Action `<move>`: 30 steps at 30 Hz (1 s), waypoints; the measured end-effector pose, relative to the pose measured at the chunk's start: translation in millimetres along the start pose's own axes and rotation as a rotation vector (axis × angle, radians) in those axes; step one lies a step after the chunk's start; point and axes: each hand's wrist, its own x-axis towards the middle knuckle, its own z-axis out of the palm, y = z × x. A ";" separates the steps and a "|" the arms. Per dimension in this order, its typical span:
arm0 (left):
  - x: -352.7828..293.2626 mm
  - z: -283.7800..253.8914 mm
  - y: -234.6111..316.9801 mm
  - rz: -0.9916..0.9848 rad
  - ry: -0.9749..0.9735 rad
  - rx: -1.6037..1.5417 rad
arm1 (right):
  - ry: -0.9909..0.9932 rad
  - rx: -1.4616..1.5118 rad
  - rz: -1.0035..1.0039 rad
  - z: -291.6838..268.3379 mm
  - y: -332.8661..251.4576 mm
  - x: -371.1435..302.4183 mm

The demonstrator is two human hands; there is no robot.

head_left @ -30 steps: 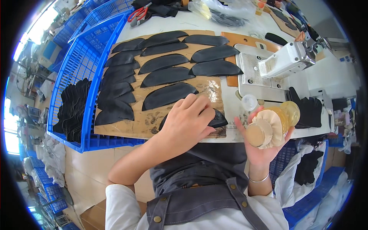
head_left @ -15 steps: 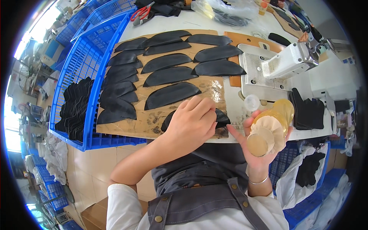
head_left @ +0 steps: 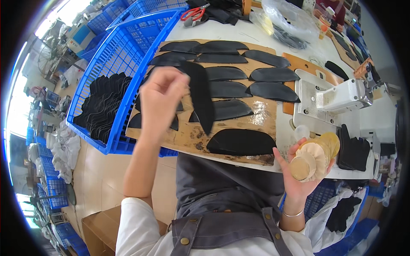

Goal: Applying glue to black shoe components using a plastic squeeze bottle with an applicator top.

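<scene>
My left hand [head_left: 162,98] is raised over the cardboard sheet [head_left: 196,138], slightly blurred, pinching a curved black fabric piece [head_left: 200,96] that hangs down beside the fingers. My right hand [head_left: 297,183] grips a translucent yellow bottle [head_left: 331,147] with a ruffled beige wrap and a round beige end turned towards me. Its index finger points at a black half-moon piece [head_left: 241,142] lying flat at the sheet's front edge. Behind it, several similar shiny black pieces [head_left: 228,109] lie in rows, partly overlapping; my left hand hides some of them.
A blue plastic basket [head_left: 128,59] with stacked wavy black pieces [head_left: 102,106] stands at left. White sewing machine [head_left: 341,96] at right, near a black stack [head_left: 352,149] and a small clear cup [head_left: 301,133]. Red-handled scissors [head_left: 194,13] and plastic bags [head_left: 286,19] lie far back.
My left hand has risen from the sheet's front edge towards the far left, now with a black piece dangling from it. The flat piece at the front is uncovered. The whole view has shifted.
</scene>
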 end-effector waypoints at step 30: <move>85.7 52.6 -58.9 0.612 -0.314 0.948 | 0.044 0.009 0.042 -2.1 3.8 -2.4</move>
